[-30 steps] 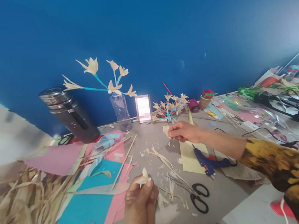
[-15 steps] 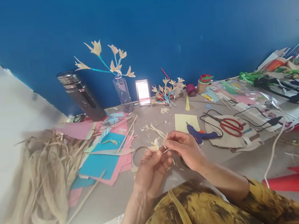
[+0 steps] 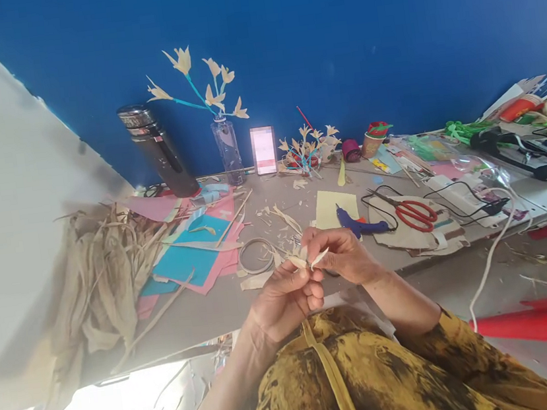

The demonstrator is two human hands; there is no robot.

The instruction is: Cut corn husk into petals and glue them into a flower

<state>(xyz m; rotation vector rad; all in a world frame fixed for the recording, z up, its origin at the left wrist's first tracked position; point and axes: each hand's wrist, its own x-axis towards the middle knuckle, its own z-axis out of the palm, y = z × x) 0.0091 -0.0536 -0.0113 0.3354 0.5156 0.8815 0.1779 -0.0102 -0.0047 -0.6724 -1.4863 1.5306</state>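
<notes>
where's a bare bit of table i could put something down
Barest: the table strip along the front edge, between the husk pile, the coloured papers and the left hand holding a husk flower. Scraps litter the middle. Crowded right of the glue gun: red scissors, cables.

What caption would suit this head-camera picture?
Left hand and right hand pinch a pale flower above a table littered with paper.

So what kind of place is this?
Probably a craft worktable: a blue glue gun, red-handled scissors, coloured paper sheets and a heap of dried husks lie on it, and the left hand and right hand pinch a small husk flower.
</notes>
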